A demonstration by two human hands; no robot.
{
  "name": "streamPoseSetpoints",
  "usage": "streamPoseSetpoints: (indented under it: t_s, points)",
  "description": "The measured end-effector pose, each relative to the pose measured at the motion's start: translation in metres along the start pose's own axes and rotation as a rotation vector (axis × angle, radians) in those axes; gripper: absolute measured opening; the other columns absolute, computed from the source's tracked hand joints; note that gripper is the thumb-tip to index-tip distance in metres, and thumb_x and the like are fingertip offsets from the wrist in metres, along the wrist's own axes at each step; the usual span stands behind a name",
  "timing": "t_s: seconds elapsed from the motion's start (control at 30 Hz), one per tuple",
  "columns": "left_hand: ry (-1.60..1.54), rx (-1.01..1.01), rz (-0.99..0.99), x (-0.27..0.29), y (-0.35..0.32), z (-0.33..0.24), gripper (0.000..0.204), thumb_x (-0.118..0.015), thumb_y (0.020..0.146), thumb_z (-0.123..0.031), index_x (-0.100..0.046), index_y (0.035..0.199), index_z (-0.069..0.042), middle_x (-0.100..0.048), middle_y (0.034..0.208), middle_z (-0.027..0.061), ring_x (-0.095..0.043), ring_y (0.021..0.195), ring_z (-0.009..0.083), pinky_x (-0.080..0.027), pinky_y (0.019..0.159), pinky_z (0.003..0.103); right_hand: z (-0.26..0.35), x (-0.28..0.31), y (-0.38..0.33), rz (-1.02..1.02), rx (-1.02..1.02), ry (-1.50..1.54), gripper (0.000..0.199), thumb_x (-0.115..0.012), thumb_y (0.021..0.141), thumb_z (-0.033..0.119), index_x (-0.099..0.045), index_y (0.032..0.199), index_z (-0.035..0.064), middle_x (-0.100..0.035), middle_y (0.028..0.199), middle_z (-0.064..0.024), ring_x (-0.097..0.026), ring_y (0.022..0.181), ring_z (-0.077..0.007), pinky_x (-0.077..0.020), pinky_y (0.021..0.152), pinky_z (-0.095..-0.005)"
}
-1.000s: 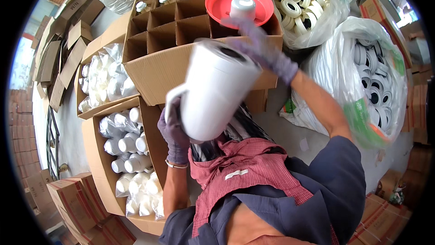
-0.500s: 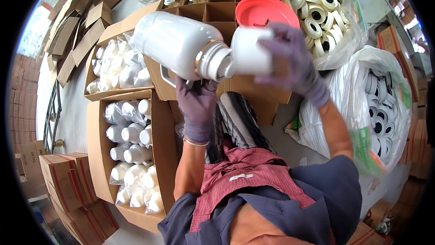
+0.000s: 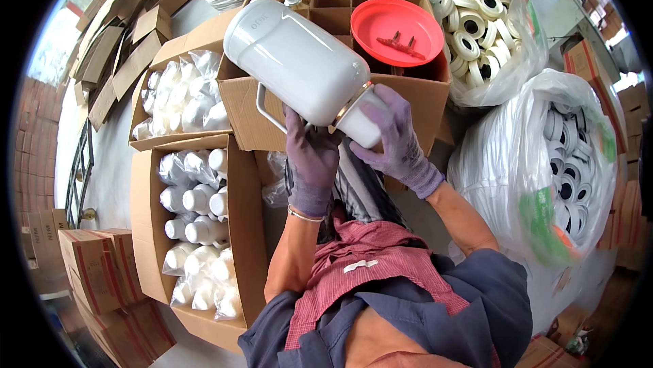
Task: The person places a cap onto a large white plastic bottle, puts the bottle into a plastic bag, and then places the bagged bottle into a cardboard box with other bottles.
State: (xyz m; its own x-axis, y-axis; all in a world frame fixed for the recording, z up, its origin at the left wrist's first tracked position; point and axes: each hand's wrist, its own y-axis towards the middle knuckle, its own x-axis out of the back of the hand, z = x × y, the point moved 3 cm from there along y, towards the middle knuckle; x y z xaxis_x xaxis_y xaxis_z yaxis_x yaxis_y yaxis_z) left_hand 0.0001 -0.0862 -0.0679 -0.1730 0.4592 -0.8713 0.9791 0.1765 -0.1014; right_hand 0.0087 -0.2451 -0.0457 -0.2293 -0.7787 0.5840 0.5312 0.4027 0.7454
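The white flask (image 3: 296,48) is in the upper middle of the frame, tilted, its base toward the upper left and its neck toward the lower right, in front of the divided carton (image 3: 425,106). The person's left hand (image 3: 313,164), gloved in purple, is closed on it from below near the handle (image 3: 269,109) and neck, though its fingertips are partly hidden. The right hand (image 3: 394,143) is clamped around the white cup-shaped cap (image 3: 362,126), which sits over the neck. For this step, the left hand would do best to keep the flask from rolling, while the right keeps the cap in line with the neck and turns it evenly, without forcing it if it sits crooked. Whether the cap is fully seated cannot be told. The flask looks smooth and glossy, pale greyish white, with a rounded shoulder, a looped side handle, faint marking near the base and a gold-coloured band (image 3: 350,104) where body meets cap.
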Motion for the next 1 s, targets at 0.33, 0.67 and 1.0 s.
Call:
streamPoseSetpoints:
  t_s: [0.33, 0.67, 1.0]
  points:
    - [-0.045, 0.039, -0.1, 0.005, -0.002, 0.006, 0.038, -0.041, 0.1, -0.037, -0.045, 0.135, -0.02, -0.054, 0.116, 0.0035, -0.058, 0.099, 0.0182, -0.051, 0.074, 0.036, -0.032, -0.008, -0.011, 0.128, -0.881, 1.425, 0.083, -0.043, 0.092, 0.064, -0.025, 0.144, 0.0027, -0.055, 0.125, -0.0156, -0.063, 0.103, -0.0261, -0.055, 0.085, -0.0369]
    - [0.046, -0.151, 0.041, 0.03, 0.0, -0.009, 0.045, -0.038, 0.102, -0.038, -0.041, 0.14, -0.014, -0.052, 0.134, 0.0098, -0.052, 0.121, 0.0269, -0.043, 0.101, 0.047, -0.012, -0.02, -0.014, 0.407, -1.039, 1.44, 0.063, -0.054, 0.092, 0.051, -0.047, 0.129, 0.0002, -0.064, 0.103, -0.0121, -0.067, 0.083, -0.0175, -0.0556, 0.071, -0.0299]
    - [0.69, -0.019, -0.285, 0.116, -0.046, -0.105, 0.045, -0.037, 0.104, -0.033, -0.061, 0.117, 0.002, -0.067, 0.105, 0.0085, -0.065, 0.091, 0.0145, -0.053, 0.078, 0.031, -0.229, 0.0, 0.083, 0.588, -0.459, -0.48, 0.035, -0.065, 0.082, 0.031, -0.062, 0.104, 0.0038, -0.065, 0.1, -0.0195, -0.063, 0.096, -0.0343, -0.0491, 0.085, -0.0426]
